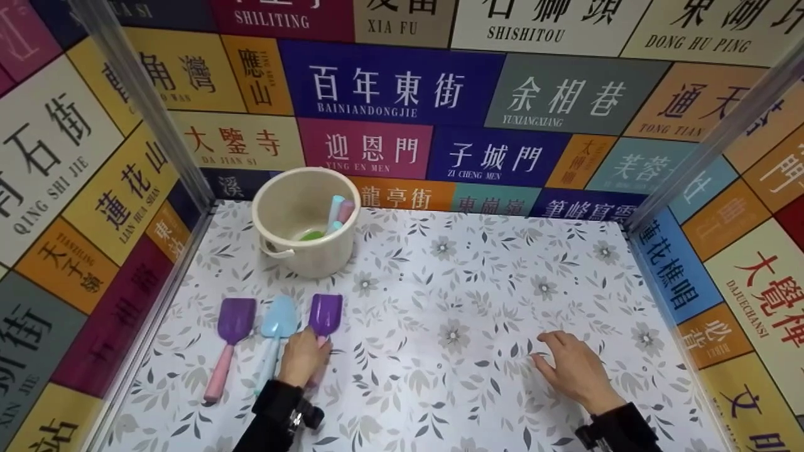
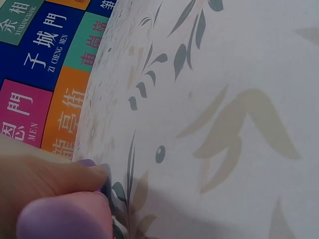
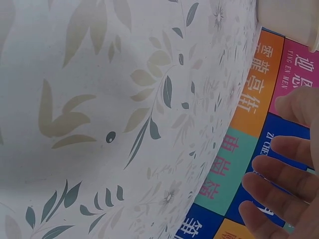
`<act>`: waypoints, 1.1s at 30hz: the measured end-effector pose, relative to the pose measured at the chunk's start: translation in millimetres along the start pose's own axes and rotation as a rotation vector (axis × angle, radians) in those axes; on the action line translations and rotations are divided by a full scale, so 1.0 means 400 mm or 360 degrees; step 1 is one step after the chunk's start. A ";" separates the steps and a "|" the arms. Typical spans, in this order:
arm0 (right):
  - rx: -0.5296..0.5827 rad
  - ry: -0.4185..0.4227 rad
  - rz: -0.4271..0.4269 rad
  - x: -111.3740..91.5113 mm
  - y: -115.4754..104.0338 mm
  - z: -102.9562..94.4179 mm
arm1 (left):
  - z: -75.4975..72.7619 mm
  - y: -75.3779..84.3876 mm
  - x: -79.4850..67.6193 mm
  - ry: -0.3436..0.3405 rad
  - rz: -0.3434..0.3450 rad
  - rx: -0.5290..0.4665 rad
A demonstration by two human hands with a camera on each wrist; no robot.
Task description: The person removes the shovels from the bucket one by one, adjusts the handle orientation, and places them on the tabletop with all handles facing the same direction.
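In the head view my left hand [image 1: 301,359] grips the pink handle of a toy shovel with a purple blade [image 1: 326,314]. The blade lies close over the table and points toward the back wall. The left wrist view shows the pink-and-purple handle end [image 2: 70,216] below the thumb. Just left of this hand lies a light blue toy shovel [image 1: 279,316], its handle partly covered by the hand. Another purple shovel with a pink handle [image 1: 236,320] rests farther left. My right hand [image 1: 576,370] holds nothing, its fingers loosely spread over the tabletop at the right.
A cream bucket [image 1: 308,260] stands at the back left, its handle hanging down at the front. Light blue and pinkish handles [image 1: 335,210] and a green piece [image 1: 311,236] are inside. Walls with printed signs [image 1: 389,81] enclose the floral tabletop [image 1: 440,276] at the back and sides.
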State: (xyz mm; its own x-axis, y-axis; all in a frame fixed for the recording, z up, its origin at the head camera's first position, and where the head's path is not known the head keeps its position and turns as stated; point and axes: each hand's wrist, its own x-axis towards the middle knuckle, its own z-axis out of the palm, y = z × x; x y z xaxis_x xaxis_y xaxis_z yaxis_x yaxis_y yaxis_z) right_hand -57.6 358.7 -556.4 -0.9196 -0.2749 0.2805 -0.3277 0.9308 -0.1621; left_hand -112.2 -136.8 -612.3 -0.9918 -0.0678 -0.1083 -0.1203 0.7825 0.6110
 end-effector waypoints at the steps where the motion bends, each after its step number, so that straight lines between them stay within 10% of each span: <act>1: 0.0000 -0.0007 0.0004 0.000 0.000 0.000 | -0.001 -0.001 0.000 0.0002 0.0006 0.0005; 18: 0.0022 -0.0048 0.0037 0.005 -0.004 -0.010 | -0.066 0.026 0.000 -0.0010 0.0047 -0.0022; 33: -0.0035 0.0165 -0.0122 0.016 -0.010 -0.007 | -0.205 0.116 0.022 0.0214 0.0577 -0.0036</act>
State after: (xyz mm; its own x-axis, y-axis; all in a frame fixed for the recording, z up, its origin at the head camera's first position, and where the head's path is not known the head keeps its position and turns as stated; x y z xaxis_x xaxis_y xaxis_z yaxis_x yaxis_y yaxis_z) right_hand -61.7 353.9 -551.3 -0.8645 -0.3200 0.3876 -0.3902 0.9134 -0.1162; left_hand -129.9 -151.6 -520.6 -0.9668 0.1291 0.2207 0.2399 0.7566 0.6083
